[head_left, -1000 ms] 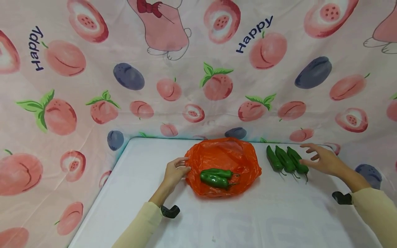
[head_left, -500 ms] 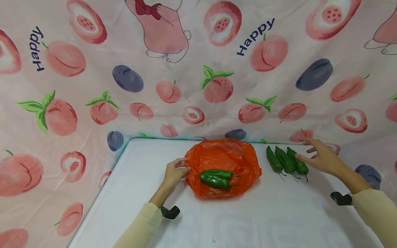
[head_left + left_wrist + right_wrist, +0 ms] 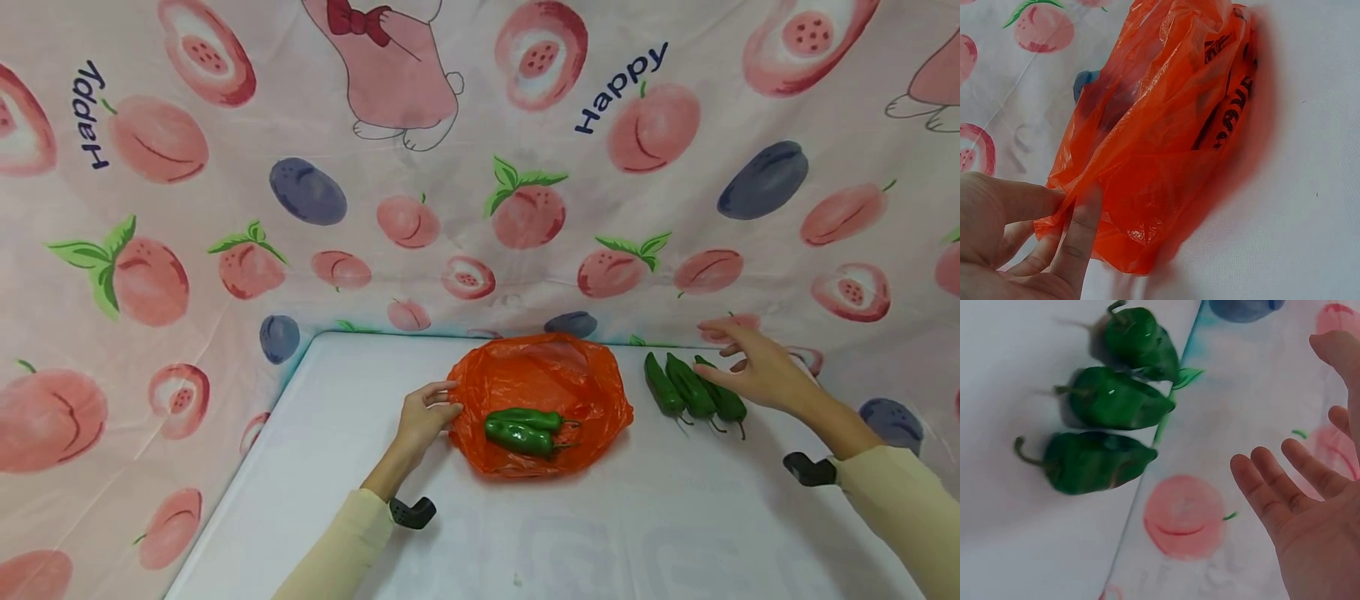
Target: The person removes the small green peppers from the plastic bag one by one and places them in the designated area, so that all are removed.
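Observation:
My left hand (image 3: 422, 419) pinches the left edge of an orange-red plastic bag (image 3: 543, 371). In the left wrist view its thumb and fingers have the thin bag rim (image 3: 1094, 169) between them, and black print shows on the bag. Two glossy green peppers (image 3: 519, 437) lie at the front of the bag, stems to the right. Three more green peppers (image 3: 690, 390) lie side by side to the right of the bag. Over the rightmost of these, my right hand (image 3: 765, 375) hovers with fingers spread and nothing in it; the right wrist view shows it apart from the peppers (image 3: 1100, 462).
A white table (image 3: 525, 542) carries everything, its back edge just behind the bag and peppers. Behind and to the left hangs a pink cloth (image 3: 450, 167) printed with fruit. A dark wrist device (image 3: 810, 469) sits by each sleeve.
My right hand has risen slightly and shifted left, now further over the row of three peppers. The left hand, the bag and all the peppers stay where they were.

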Motion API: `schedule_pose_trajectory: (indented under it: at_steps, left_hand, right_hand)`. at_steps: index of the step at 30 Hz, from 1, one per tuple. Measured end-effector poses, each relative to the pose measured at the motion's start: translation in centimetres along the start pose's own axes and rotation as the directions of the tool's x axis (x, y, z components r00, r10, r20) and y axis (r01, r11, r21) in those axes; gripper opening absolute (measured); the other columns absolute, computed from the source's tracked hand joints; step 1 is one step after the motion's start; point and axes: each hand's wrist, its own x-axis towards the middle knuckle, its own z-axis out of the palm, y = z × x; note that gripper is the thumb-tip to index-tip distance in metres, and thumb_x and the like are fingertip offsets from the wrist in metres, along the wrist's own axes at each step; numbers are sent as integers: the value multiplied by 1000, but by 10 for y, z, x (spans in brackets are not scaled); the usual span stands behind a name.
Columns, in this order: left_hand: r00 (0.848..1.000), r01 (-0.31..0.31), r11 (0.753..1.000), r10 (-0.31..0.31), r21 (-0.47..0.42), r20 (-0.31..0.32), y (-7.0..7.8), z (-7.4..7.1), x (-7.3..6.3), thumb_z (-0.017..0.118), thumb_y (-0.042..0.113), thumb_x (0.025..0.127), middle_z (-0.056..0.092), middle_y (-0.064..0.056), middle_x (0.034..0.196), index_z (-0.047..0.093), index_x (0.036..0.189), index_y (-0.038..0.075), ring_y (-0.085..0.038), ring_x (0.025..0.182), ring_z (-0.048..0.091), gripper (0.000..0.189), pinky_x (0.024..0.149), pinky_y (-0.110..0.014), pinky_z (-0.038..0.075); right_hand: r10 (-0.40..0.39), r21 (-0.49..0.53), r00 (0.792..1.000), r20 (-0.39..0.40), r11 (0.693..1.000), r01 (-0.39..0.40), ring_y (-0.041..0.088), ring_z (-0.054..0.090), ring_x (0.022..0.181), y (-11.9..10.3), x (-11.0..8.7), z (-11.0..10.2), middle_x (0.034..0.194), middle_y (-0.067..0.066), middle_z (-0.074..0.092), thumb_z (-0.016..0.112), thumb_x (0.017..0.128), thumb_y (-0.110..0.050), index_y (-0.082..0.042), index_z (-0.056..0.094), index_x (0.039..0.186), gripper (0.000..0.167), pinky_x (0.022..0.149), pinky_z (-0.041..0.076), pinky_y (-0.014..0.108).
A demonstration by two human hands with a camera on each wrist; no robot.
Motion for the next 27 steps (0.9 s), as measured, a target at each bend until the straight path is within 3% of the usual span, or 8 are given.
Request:
schedule_pose_trajectory:
  at_steps: [3, 8, 12, 21, 27]
  left_hand:
    - [1000, -5, 1000, 5, 0, 0, 0, 0, -1, 72, 8, 95, 65, -16, 115, 67, 132, 10, -22, 78, 70, 37, 77, -38, 63]
    - [1000, -13, 1000, 13, -4, 1, 1, 0, -2, 71, 7, 95, 66, -16, 114, 67, 132, 10, -23, 77, 70, 37, 76, -38, 63]
    - [1000, -15, 1000, 15, -5, 3, 1, 0, -3, 71, 7, 95, 66, -15, 114, 67, 132, 10, -22, 77, 70, 38, 77, -39, 63]
    - [1000, -22, 1000, 22, -9, 2, -3, 1, -4, 72, 7, 95, 65, -16, 115, 67, 133, 10, -21, 76, 69, 38, 75, -38, 63]
    - [999, -36, 999, 36, -29, -2, -3, 0, -8, 73, 5, 93, 65, -16, 112, 68, 131, 7, -20, 73, 69, 38, 71, -38, 63]
  right_hand:
    - [-16, -19, 1000, 7, 1000, 16, 38, 66, 99, -6, 7, 1, 125, 21, 63, 85, 86, -30, -6, 53, 143, 70, 69, 62, 37]
    - [-76, 2, 997, 14, 997, 76, 34, 66, 97, -20, 20, 4, 123, 21, 64, 86, 85, -26, -5, 54, 143, 69, 71, 62, 48]
    - [-124, 22, 992, 18, 992, 124, 33, 67, 96, -33, 28, 9, 127, 19, 63, 84, 86, -23, -7, 54, 144, 67, 72, 63, 49]
    - [-125, 68, 990, 72, 990, 120, 33, 65, 104, -56, 46, 25, 135, 16, 57, 82, 89, -30, -11, 51, 147, 68, 80, 62, 50]
    - [-184, 70, 979, 90, 982, 178, 29, 66, 100, -73, 57, 38, 131, 15, 60, 84, 87, -26, -12, 52, 145, 67, 77, 62, 47]
